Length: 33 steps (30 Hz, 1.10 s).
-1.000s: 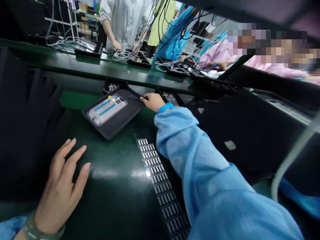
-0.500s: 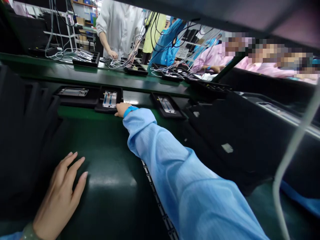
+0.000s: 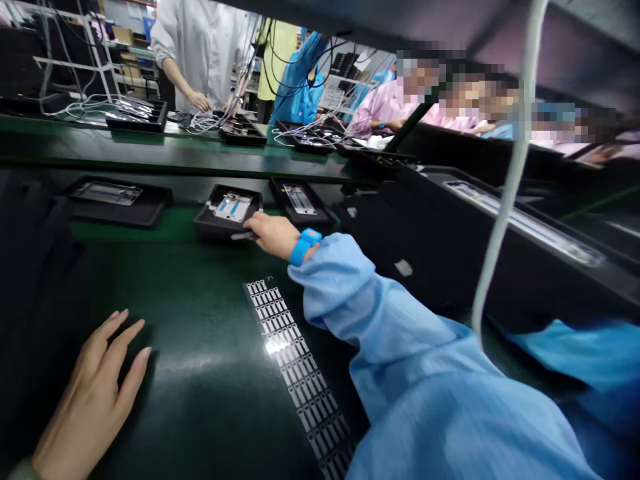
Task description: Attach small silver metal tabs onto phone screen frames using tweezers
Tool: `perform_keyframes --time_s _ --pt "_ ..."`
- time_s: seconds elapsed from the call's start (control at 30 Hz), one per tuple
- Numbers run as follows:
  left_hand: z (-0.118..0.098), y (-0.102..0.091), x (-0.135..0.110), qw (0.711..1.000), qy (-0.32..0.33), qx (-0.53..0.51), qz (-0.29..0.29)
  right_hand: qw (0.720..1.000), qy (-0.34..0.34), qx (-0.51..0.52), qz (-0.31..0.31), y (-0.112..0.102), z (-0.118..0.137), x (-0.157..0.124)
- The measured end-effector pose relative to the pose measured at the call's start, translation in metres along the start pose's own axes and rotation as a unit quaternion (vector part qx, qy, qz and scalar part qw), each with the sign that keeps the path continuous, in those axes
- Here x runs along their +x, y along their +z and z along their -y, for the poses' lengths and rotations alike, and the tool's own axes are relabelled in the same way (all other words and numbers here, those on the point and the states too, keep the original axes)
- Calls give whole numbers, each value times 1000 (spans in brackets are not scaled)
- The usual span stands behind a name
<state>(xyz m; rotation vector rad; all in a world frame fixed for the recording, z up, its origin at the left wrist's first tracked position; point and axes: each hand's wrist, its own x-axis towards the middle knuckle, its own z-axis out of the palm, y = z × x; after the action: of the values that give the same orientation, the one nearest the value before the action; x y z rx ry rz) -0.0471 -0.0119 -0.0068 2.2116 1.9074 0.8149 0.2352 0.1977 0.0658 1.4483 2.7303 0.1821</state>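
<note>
My right hand [image 3: 273, 237] rests at the front edge of a black tray [image 3: 205, 223] and holds a thin dark tool [image 3: 244, 235] between its fingers. A blue wristband [image 3: 304, 247] circles that wrist. In the tray lies a phone frame [image 3: 233, 207] with blue strips. Another black tray with a phone frame [image 3: 299, 201] stands just to its right, and a wider tray [image 3: 117, 199] sits farther left. My left hand [image 3: 90, 400] lies open on the dark green mat [image 3: 200, 313], touching nothing else. A sheet of small label strips [image 3: 293, 360] lies between my hands.
Across a green bench [image 3: 125, 150], people in white and blue coats [image 3: 200, 53] work at trays tangled with cables [image 3: 210, 123]. A white cable [image 3: 505, 200] hangs down at the right, beside a black padded surface [image 3: 425, 247].
The tilted tray has moved back into the row. My right hand has drawn back toward me and to the right of it, and the whole view has shifted.
</note>
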Motion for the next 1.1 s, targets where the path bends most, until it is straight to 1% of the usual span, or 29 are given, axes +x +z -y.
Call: perform_keyframes --time_s 0.1,0.23,0.33,0.4,0.47,0.5,0.53,0.57,0.6,0.63,0.67,0.7,0.73,0.77,0.8,0.83,0.87,0.93,1.0,1.03,1.1 --pt "-4 -3 1 999 -18 -23 14 994 -92 62 -14 0 29 -43" --pt "-2 -4 2 998 -35 -38 26 974 -196 109 -8 -1 66 -99" --pt "-1 -6 3 998 -38 -40 26 952 -270 140 36 -7 91 -138" --pt "-1 -8 4 998 -40 -36 21 927 -310 194 88 -12 101 -158" --pt "-2 -9 5 998 -50 -29 26 880 -332 316 122 -16 102 -167" --pt "-3 -9 6 998 -53 -25 31 852 -324 393 124 -16 98 -167" --pt "-3 -9 6 998 -49 -20 36 824 -295 472 112 -15 91 -164" --pt "-3 -9 7 998 -39 -15 39 800 -243 542 87 -12 83 -159" --pt "-4 -9 8 999 -24 -11 44 783 -162 598 54 -6 73 -152" --pt "-5 -8 9 999 -4 -7 50 762 -55 646 13 1 62 -144" --pt "-6 -8 10 998 16 -2 53 731 45 680 -36 11 52 -136" --pt "-7 -7 11 998 32 7 53 691 131 707 -74 21 43 -128" --pt "-10 -7 13 998 44 21 47 650 195 727 -105 31 35 -121" --pt "-13 -7 16 997 57 39 36 613 241 740 -137 41 29 -116" --pt "-18 -6 19 995 72 61 26 586 271 748 -155 50 24 -111" --pt "-24 -5 23 993 90 79 21 570 287 752 -167 57 21 -106" --pt "-32 -3 28 989 114 89 32 564 294 752 -172 62 19 -103" --pt "-50 4 42 977 174 84 86 574 300 743 -171 69 18 -97" --pt "-72 16 59 960 222 73 151 596 302 726 -161 74 19 -91" --pt "-83 23 67 953 237 79 172 610 302 716 -156 76 19 -89" --pt "-101 40 83 939 256 100 209 648 294 686 -150 79 20 -86"
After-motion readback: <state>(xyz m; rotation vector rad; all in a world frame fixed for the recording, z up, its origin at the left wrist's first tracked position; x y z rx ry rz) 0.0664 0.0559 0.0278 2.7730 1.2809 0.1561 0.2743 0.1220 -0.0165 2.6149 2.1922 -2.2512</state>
